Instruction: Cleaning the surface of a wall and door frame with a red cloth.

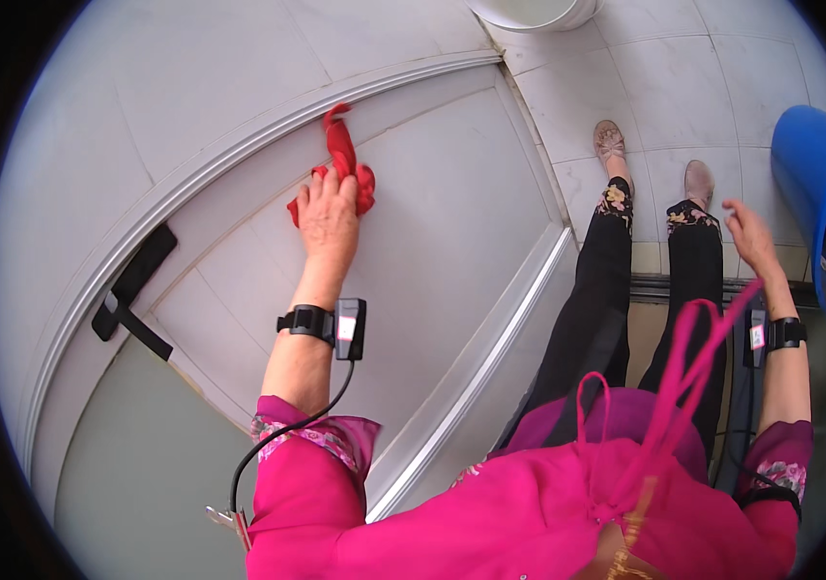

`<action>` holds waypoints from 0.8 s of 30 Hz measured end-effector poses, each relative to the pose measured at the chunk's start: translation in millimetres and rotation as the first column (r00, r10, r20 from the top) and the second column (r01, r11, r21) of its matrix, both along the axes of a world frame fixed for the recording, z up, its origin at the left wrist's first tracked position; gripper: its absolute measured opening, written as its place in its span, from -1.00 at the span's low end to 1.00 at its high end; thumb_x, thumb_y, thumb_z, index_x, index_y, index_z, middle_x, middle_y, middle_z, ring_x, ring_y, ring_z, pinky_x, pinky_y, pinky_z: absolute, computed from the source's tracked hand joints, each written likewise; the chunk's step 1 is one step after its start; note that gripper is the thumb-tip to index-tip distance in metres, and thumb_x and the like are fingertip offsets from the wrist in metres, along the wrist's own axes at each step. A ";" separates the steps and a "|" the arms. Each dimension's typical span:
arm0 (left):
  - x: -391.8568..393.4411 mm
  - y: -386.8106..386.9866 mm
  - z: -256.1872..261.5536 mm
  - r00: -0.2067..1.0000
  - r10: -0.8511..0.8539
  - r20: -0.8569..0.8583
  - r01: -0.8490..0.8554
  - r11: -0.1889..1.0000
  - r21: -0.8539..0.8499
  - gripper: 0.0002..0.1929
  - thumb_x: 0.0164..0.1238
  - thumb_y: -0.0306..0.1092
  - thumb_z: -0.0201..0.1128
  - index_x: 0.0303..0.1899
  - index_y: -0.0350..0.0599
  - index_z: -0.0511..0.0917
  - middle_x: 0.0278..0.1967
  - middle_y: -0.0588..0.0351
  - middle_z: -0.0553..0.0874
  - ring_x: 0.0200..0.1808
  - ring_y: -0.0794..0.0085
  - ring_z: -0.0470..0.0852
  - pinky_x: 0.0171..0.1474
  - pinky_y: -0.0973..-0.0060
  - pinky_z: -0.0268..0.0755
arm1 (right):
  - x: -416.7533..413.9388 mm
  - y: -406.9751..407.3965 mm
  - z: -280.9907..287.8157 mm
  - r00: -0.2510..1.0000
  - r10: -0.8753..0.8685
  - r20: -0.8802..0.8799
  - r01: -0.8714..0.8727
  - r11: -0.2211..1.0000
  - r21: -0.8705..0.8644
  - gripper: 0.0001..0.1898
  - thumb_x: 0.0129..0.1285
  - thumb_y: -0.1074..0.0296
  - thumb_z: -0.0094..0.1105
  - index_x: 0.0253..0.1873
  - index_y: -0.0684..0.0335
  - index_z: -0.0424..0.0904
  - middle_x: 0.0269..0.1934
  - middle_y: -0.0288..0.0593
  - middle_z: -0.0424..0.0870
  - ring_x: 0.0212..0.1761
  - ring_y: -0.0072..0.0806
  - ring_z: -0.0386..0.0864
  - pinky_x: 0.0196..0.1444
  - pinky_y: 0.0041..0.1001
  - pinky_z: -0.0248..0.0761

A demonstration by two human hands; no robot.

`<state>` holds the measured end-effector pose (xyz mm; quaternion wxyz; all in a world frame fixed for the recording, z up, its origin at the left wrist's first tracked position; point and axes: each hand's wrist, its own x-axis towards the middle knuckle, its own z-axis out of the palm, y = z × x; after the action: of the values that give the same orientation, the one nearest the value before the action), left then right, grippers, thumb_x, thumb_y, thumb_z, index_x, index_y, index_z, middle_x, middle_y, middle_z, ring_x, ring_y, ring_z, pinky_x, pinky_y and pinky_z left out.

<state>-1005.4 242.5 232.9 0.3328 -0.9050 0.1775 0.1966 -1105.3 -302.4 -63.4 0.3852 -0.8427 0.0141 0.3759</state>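
Note:
My left hand is pressed on a crumpled red cloth, which lies against the lower panel of a white door. One loose end of the cloth sticks out past my fingers towards the door's edge. A black lever handle is on the door, to the left of that hand. My right hand hangs beside my right leg with its fingers apart and nothing in it.
A blue plastic bin stands on the tiled floor at the right. At the top is a white bucket. A dark metal track crosses the floor by my legs. A metal door frame curves along the left.

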 end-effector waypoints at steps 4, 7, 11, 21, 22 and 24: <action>-142.7 0.0 -8.5 0.902 0.049 -0.428 -0.019 0.997 0.074 -0.78 0.20 -0.35 0.08 -0.15 -0.12 0.57 -0.03 -0.02 0.57 0.19 0.06 0.43 0.17 0.19 0.33 | 28.0 5.1 23.5 0.993 -0.112 0.023 0.110 0.991 0.074 -0.73 0.28 0.34 0.02 0.06 0.18 0.48 -0.29 0.05 0.64 -0.18 -0.05 0.60 -0.10 -0.23 0.42; -211.5 -37.4 16.3 0.692 0.117 -0.712 -0.130 0.991 0.037 -0.82 0.19 -0.31 0.12 -0.19 -0.03 0.57 -0.05 0.07 0.57 0.21 0.12 0.40 0.27 0.18 0.21 | -0.9 -4.0 24.3 0.997 -0.069 -0.046 0.072 0.995 0.067 -0.73 0.25 0.35 0.05 0.05 0.19 0.48 -0.32 0.03 0.63 -0.20 -0.07 0.60 -0.12 -0.23 0.42; -179.3 -29.0 36.2 0.772 0.096 -0.629 -0.118 0.993 0.006 -0.84 0.20 -0.29 0.11 -0.24 -0.04 0.59 -0.06 0.09 0.58 0.18 0.20 0.42 0.23 0.10 0.21 | -33.4 -10.8 21.2 0.977 0.107 -0.184 -0.100 0.994 0.049 -0.73 0.22 0.36 0.06 0.02 0.20 0.50 -0.36 0.01 0.61 -0.25 -0.07 0.58 -0.14 -0.22 0.41; -81.1 -2.2 67.5 0.999 0.030 -0.035 -0.027 0.995 0.095 -0.82 0.20 -0.40 0.08 -0.16 -0.10 0.51 0.06 -0.06 0.53 0.20 0.05 0.44 0.22 0.05 0.24 | 36.0 0.7 31.0 0.999 -0.033 0.038 0.030 0.997 0.077 -0.72 0.24 0.34 0.04 0.05 0.19 0.50 -0.31 0.05 0.63 -0.19 -0.04 0.59 -0.09 -0.22 0.42; -124.5 -4.3 68.5 0.978 0.075 -0.194 -0.067 0.997 0.045 -0.80 0.20 -0.38 0.07 -0.14 -0.10 0.51 0.07 -0.09 0.51 0.22 0.03 0.41 0.25 0.06 0.23 | 42.6 1.1 35.4 0.998 -0.061 -0.001 0.061 0.994 0.096 -0.72 0.24 0.35 0.04 0.05 0.19 0.50 -0.32 0.05 0.63 -0.20 -0.04 0.59 -0.09 -0.22 0.42; -193.8 -16.7 75.4 0.900 0.070 -0.431 -0.090 0.996 -0.027 -0.81 0.21 -0.35 0.08 -0.16 -0.08 0.54 0.05 -0.02 0.53 0.25 0.09 0.40 0.30 0.07 0.19 | 20.2 -9.6 26.7 0.999 -0.005 -0.040 0.007 0.999 0.051 -0.72 0.23 0.34 0.05 0.04 0.18 0.50 -0.33 0.04 0.63 -0.21 -0.05 0.59 -0.10 -0.22 0.42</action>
<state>-1199.1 225.8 308.2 0.2564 -0.8535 0.2136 0.4002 -1085.1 -312.0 -36.7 0.4072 -0.8248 0.0147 0.3920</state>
